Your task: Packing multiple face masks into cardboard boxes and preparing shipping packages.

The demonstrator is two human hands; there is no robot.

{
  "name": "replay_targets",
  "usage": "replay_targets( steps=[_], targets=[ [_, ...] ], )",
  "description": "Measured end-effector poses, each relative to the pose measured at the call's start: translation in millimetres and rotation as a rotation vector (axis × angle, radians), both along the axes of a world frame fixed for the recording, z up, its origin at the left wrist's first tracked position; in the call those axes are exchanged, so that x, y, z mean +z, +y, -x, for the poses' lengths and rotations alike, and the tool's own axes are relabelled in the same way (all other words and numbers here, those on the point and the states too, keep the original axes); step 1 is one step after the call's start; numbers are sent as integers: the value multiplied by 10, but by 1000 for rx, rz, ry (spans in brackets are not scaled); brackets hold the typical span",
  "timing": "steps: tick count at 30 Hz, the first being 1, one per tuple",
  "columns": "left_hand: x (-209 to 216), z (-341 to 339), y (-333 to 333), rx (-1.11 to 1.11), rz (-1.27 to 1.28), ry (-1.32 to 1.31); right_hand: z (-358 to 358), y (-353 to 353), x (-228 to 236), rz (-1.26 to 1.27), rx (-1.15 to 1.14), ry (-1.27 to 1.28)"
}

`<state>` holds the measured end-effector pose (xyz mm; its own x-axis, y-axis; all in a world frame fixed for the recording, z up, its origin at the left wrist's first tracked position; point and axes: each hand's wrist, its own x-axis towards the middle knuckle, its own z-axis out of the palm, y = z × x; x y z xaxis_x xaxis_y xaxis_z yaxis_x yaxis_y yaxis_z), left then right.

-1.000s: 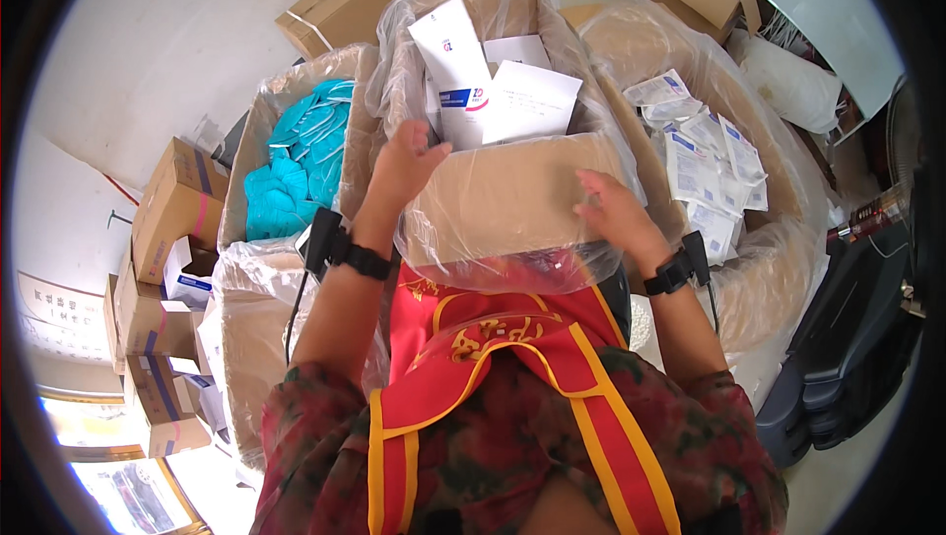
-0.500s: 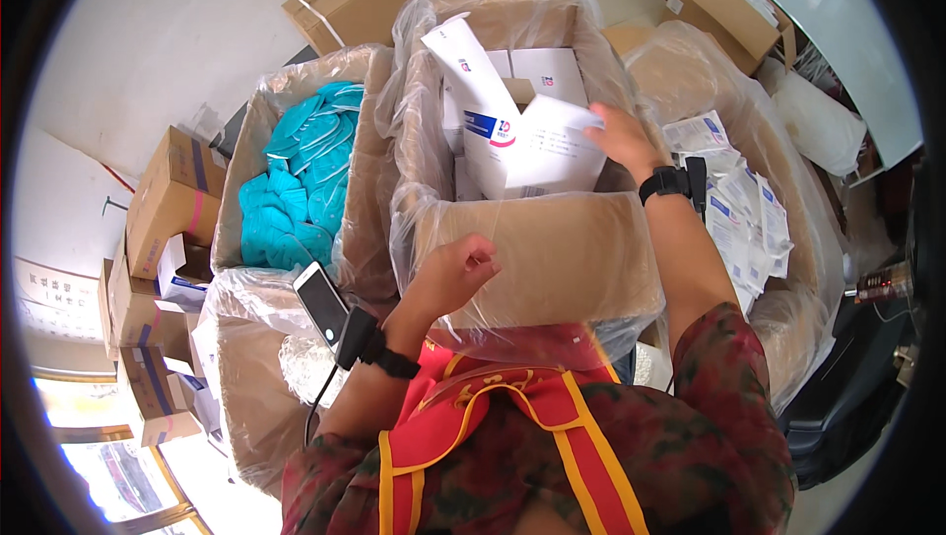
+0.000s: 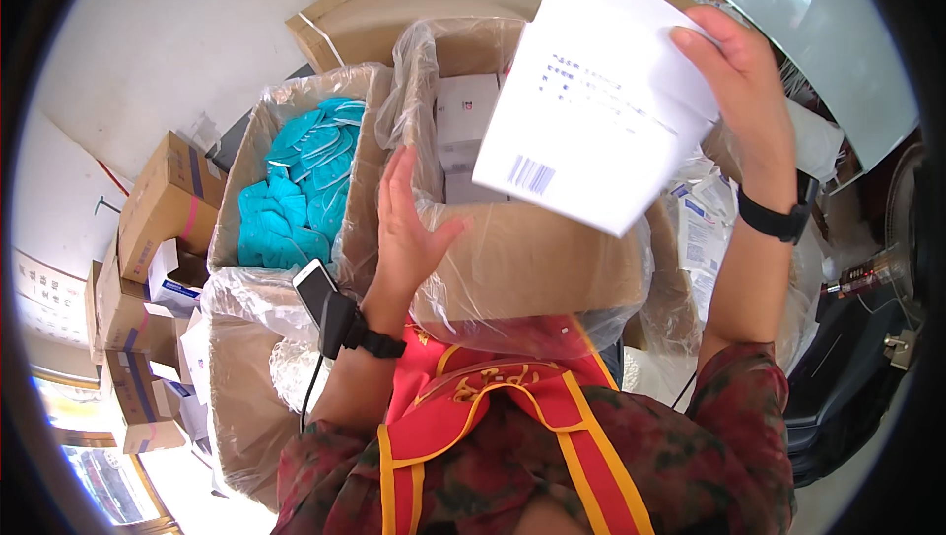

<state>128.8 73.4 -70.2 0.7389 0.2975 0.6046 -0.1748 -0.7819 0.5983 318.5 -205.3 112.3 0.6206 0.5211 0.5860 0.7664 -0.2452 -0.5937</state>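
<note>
My right hand [image 3: 741, 77] grips the upper right edge of a white carton [image 3: 606, 131], thumb over the printed face. It is held up, tilted, over the right part of a large cardboard box [image 3: 537, 264] lined with clear plastic. A barcode and small print show on its face. Inside the large box, white cartons [image 3: 467, 111] sit partly hidden behind the held one. My left hand [image 3: 409, 225] is raised at the large box's near left corner, fingers extended and thumb apart, holding nothing. A phone [image 3: 317, 289] is by my left wrist strap.
At left, a plastic-lined box [image 3: 360, 230] holds a heap of teal face masks [image 3: 305, 180]. White packets [image 3: 702, 225] lie in another lined box at right. Brown cartons [image 3: 172, 200] are stacked along the left wall. A black case [image 3: 847, 367] stands at far right.
My right hand has lifted the white carton up and to the right, its printed face now toward me. My left hand has risen leftward and opened from a curled shape.
</note>
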Motion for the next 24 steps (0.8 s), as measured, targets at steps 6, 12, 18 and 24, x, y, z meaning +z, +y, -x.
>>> replay_targets(
  steps=[6,12,18,24],
  targets=[
    [-71,128,-215,-412,-14,-80,686,-322,408,-250,98,118],
    [-317,694,-548,-521,631,-73,788,-228,340,-408,358,338],
    [653,914,-884,-173,612,-87,607,-356,121,-398,33,101],
    [348,943,-671,24,596,-105,1279,-453,-663,-473,179,382]
  ],
)
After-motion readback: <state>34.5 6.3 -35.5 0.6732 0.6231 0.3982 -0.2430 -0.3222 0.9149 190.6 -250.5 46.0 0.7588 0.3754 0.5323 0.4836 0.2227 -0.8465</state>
